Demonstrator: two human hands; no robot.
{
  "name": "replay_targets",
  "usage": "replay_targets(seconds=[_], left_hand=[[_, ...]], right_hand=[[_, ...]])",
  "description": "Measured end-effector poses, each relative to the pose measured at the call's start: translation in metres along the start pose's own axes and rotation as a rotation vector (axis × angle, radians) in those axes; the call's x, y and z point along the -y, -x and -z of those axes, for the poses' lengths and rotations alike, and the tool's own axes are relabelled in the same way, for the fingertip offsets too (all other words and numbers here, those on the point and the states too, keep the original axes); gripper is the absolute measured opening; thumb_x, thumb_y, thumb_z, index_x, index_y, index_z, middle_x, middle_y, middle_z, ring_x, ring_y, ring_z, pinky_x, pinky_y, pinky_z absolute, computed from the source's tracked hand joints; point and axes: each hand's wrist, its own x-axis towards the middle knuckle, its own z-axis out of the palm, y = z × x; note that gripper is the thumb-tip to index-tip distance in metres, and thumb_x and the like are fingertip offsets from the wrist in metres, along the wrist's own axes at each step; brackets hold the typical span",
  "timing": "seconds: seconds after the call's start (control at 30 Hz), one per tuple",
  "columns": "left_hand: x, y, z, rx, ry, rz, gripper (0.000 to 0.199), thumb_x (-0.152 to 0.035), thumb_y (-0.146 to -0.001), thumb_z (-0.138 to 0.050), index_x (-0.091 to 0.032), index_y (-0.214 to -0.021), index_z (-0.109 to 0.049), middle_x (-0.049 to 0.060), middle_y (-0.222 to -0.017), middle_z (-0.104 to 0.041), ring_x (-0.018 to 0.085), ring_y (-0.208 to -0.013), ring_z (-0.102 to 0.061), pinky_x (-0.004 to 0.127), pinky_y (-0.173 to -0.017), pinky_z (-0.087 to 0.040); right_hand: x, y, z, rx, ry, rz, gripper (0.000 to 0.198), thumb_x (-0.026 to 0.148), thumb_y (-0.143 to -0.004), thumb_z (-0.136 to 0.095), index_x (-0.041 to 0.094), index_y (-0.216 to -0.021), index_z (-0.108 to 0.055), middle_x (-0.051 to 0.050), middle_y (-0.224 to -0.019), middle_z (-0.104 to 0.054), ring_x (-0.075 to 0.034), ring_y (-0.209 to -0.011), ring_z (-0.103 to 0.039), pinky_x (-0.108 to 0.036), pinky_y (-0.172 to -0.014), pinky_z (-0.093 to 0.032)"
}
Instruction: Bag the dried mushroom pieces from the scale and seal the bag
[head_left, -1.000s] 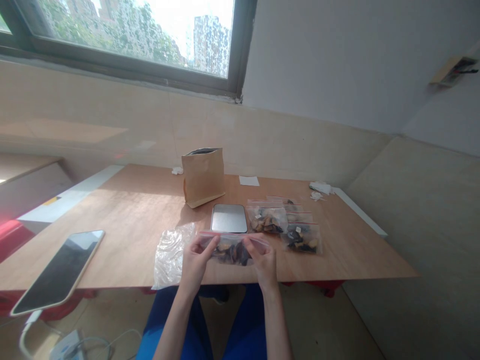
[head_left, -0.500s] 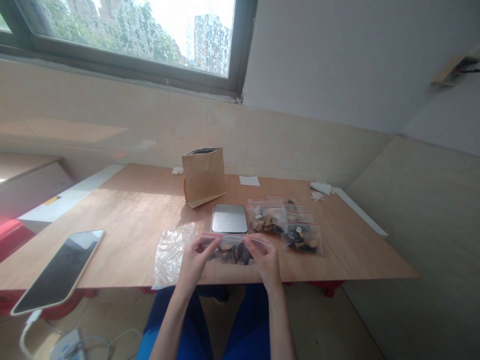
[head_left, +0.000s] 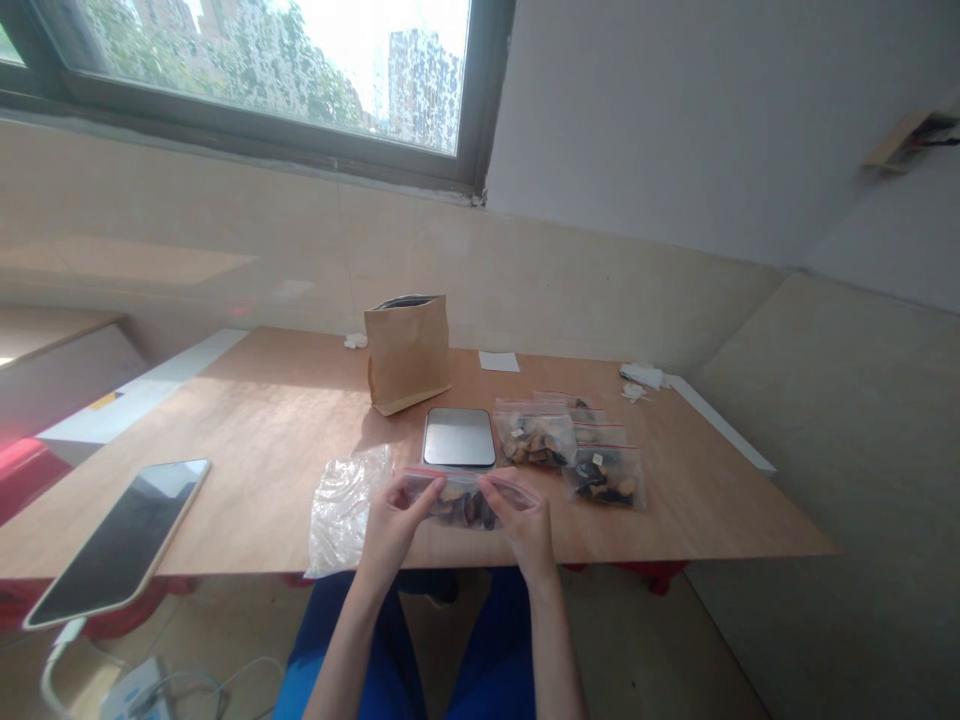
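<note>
A clear zip-lock bag (head_left: 463, 508) with a red seal strip holds dark and tan dried pieces. My left hand (head_left: 396, 515) pinches its top edge at the left, thumb along the seal. At the right part of the same edge, my right hand (head_left: 523, 515) is closed with thumb and fingers on the strip. Just beyond the bag lies a flat scale (head_left: 459, 437) with a metal top. Several filled zip-lock bags (head_left: 604, 480) of similar pieces lie to the right, some overlapping. Left of my left hand is a crumpled clear plastic bag (head_left: 345, 510).
An open brown paper pouch (head_left: 409, 355) stands behind the scale. A phone (head_left: 120, 545) with a cable juts over the table's front edge at the left. White paper (head_left: 499, 361) and scraps (head_left: 643, 376) lie near the wall.
My right hand has slid a little left along the seal strip, closer to my left hand. The other things stay where they were.
</note>
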Motion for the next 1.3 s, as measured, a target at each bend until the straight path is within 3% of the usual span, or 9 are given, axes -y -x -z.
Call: replay_targets(seconds=[0.27,0.5,0.7,0.83,1.3], left_hand=[[-0.003,0.003,-0.002,-0.020,-0.012,-0.074,0.023,-0.035,-0.064,-0.072,-0.015,-0.074,-0.070,0.006,-0.074,-0.068,0.019,-0.073,-0.063,0.026,-0.065,-0.051],[0.005,-0.001,0.003,0.030,0.003,-0.020,0.026,-0.038,-0.064,-0.071,-0.014,-0.076,-0.070,0.007,-0.077,-0.070,0.020,-0.075,-0.065,0.027,-0.067,-0.051],[0.005,-0.002,0.001,-0.007,-0.028,-0.043,0.032,-0.038,-0.063,-0.072,-0.015,-0.085,-0.068,0.007,-0.087,-0.070,0.021,-0.083,-0.065,0.030,-0.073,-0.052],[0.006,-0.003,0.000,-0.015,-0.044,-0.017,0.030,-0.040,-0.063,-0.071,-0.013,-0.078,-0.069,0.007,-0.078,-0.071,0.022,-0.077,-0.066,0.031,-0.069,-0.053],[0.002,0.000,-0.004,-0.031,-0.066,-0.147,0.021,-0.034,-0.066,-0.069,-0.015,-0.072,-0.069,0.006,-0.074,-0.070,0.019,-0.073,-0.065,0.026,-0.064,-0.054]], right_hand=[[0.006,0.002,0.001,0.017,-0.002,0.005,0.016,0.031,-0.073,-0.066,0.017,-0.067,-0.064,-0.001,-0.068,-0.060,-0.014,-0.068,-0.059,-0.024,-0.064,-0.047],[0.008,0.002,-0.001,0.033,-0.006,-0.008,0.017,0.033,-0.074,-0.064,0.017,-0.069,-0.062,-0.001,-0.067,-0.061,-0.014,-0.065,-0.059,-0.023,-0.061,-0.047],[0.008,0.002,-0.005,0.033,0.038,0.077,0.012,0.028,-0.077,-0.062,0.017,-0.073,-0.064,-0.002,-0.073,-0.064,-0.014,-0.071,-0.061,-0.023,-0.067,-0.050],[0.007,0.002,-0.008,0.047,0.025,0.056,0.011,0.027,-0.077,-0.061,0.017,-0.075,-0.064,-0.002,-0.074,-0.064,-0.014,-0.073,-0.062,-0.023,-0.068,-0.050],[0.006,0.003,-0.015,-0.017,-0.055,0.037,0.011,0.026,-0.073,-0.066,0.016,-0.071,-0.063,-0.001,-0.067,-0.064,-0.013,-0.063,-0.062,-0.022,-0.059,-0.051]])
